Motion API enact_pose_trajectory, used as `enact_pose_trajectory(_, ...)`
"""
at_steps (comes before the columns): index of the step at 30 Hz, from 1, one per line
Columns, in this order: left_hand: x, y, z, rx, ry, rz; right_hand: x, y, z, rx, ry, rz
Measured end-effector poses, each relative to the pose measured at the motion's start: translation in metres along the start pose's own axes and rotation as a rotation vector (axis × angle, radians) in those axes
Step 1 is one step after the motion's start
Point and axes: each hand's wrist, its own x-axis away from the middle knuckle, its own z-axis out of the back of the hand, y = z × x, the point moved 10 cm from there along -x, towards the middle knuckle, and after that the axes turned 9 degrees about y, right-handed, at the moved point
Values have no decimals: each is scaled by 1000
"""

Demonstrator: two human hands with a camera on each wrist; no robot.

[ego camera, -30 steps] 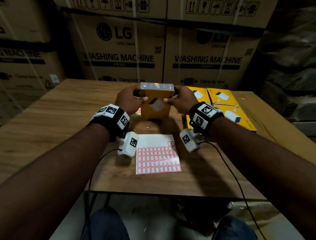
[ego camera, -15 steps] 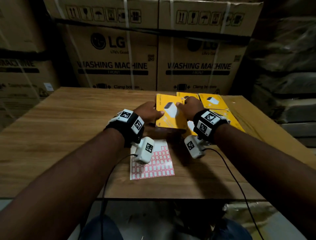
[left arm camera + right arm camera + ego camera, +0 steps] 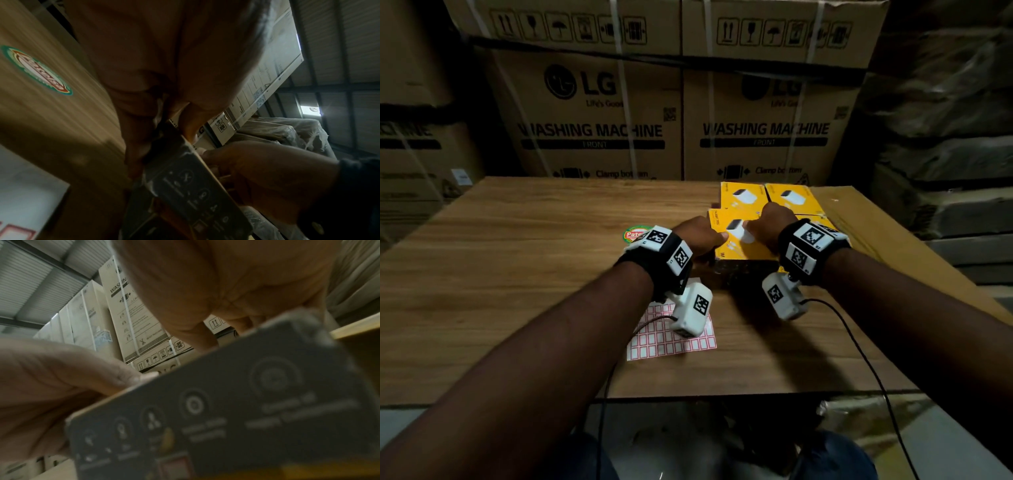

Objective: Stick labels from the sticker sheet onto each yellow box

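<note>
While both hands (image 3: 702, 236) (image 3: 770, 222) gripped the yellow box (image 3: 739, 240) beyond the sticker sheet (image 3: 654, 346), a careless setdown risked nudging the neighbouring boxes (image 3: 767, 198) out of line.

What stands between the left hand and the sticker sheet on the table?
Nothing visible on the table. The left hand grips the yellow box, so it is occupied; the sticker sheet lies nearer, partly hidden under the wrist camera.
</note>
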Motion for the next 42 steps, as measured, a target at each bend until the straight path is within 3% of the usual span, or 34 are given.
enact_pose_trajectory(6,-4,12,-19,-53,-45,-55,3,-1,-4,66,-26,62)
enact_pose_trajectory(13,-38,-2,-43,-47,-44,-19,4,-2,-4,95,-15,109)
enact_pose_trajectory(21,-9,23,-32,105,-78,-166,5,-9,-11,126,-24,240)
enact_pose_trajectory(24,2,24,-36,-9,-144,-226,3,-9,-15,116,-51,271)
enact_pose_trajectory(30,3,24,-33,-165,33,-278,5,-8,-15,75,-64,291)
enact_pose_trajectory(42,-2,28,-43,-256,42,-266,0,-8,-16,72,-20,273)
